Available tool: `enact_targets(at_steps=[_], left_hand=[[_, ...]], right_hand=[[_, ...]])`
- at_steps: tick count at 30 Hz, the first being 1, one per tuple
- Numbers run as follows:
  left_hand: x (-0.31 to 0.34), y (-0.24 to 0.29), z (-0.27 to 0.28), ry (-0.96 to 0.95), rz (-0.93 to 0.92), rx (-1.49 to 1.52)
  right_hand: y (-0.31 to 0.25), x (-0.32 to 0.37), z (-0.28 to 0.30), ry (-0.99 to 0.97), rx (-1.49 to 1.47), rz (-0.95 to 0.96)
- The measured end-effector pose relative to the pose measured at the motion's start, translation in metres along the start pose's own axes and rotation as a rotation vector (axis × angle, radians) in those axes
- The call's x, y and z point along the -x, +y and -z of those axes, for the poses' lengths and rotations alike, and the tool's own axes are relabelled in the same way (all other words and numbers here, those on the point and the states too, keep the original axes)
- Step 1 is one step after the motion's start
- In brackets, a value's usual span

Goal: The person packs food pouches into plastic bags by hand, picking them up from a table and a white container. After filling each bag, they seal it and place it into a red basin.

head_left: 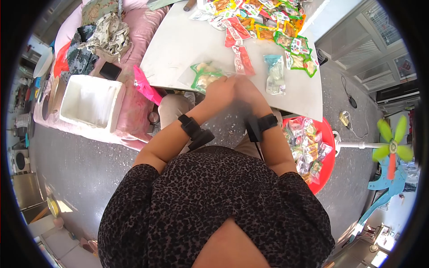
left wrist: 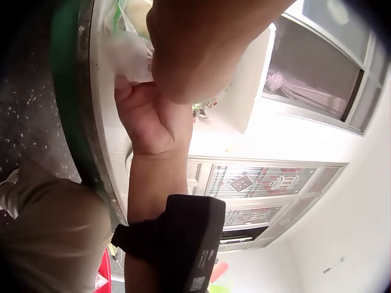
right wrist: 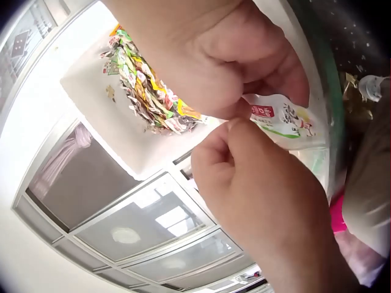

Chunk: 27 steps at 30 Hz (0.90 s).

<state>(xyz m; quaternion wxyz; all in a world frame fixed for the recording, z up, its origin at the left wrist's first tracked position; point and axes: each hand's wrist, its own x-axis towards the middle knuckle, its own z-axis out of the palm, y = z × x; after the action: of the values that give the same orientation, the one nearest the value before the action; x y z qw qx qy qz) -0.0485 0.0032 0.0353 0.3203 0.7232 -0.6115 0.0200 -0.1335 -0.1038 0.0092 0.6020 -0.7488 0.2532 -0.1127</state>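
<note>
Pale table: right across the top middle of the head view, grey speckled floor spread below it.
White packet: here's the close action, right of centre in the right wrist view, red label and green stripe showing, tucked under the fingers at the near side of the table.
Right hand: a blur at the middle of the head view, but the right wrist view has it clearly, fingers bent over the white packet and holding it.
Left hand: right up against the other one, fingers curled, thumb bent over them at the packet's edge; whether it pinches the film, I cannot tell.
Green-edged packet: just left of the hands, on the table, pale contents showing through.
Red packets: a short run of them, just above the hands.
Blue-and-clear packet: lying to the right of the hands.
Packet heap: what a crowd, yellow, green and red, at the top of the frame!
Red basin: right of centre, loaded with more packets.
White foam box: on the pink cover, left side.
Fan: green blades, one red, far right.
</note>
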Motion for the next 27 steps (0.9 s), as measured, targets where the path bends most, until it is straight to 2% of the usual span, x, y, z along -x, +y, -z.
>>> enact_targets(at_steps=[1, 3, 6, 9, 11, 13, 15, 17, 19, 20, 22, 25, 27], left_hand=[[0.001, -0.002, 0.0, -0.003, -0.016, 0.002], [0.005, -0.004, 0.001, -0.012, -0.043, 0.008], [0.003, 0.002, 0.009, 0.05, -0.099, 0.025], [0.0, -0.008, 0.003, 0.111, 0.03, 0.071], [-0.002, -0.016, 0.002, 0.151, -0.027, 0.107], [-0.001, -0.025, -0.003, 0.144, -0.047, 0.113], [0.0, -0.037, -0.014, 0.1, -0.035, 0.088], [0.004, -0.047, -0.027, 0.047, -0.024, 0.041], [0.007, -0.049, -0.034, 0.039, -0.055, -0.019], [0.007, -0.049, -0.035, 0.061, -0.094, -0.058], [0.007, -0.048, -0.036, 0.114, -0.163, -0.099], [0.005, -0.047, -0.034, 0.17, -0.232, -0.1], [0.004, -0.048, -0.032, 0.15, -0.241, -0.096]], right_hand=[[-0.012, 0.002, 0.0, -0.009, 0.148, -0.011], [-0.038, 0.014, -0.001, 0.038, 0.004, -0.261], [0.001, -0.008, -0.007, 0.068, -0.313, -0.151], [-0.021, -0.004, -0.026, 0.131, -0.77, -0.105], [0.0, -0.011, -0.015, 0.049, -0.262, 0.322], [0.0, -0.008, 0.0, -0.026, -0.171, 0.289], [-0.01, -0.001, 0.028, -0.087, -0.503, -0.178], [-0.032, 0.01, 0.069, 0.019, -0.458, -0.233], [-0.037, 0.017, 0.107, 0.238, -0.556, -0.08], [0.0, -0.001, 0.142, 0.33, -0.391, 0.054], [0.001, -0.007, 0.178, 0.521, -0.614, 0.016], [0.024, -0.032, 0.23, 0.87, -0.371, 0.001], [0.048, -0.054, 0.271, 1.0, -0.009, -0.104]])
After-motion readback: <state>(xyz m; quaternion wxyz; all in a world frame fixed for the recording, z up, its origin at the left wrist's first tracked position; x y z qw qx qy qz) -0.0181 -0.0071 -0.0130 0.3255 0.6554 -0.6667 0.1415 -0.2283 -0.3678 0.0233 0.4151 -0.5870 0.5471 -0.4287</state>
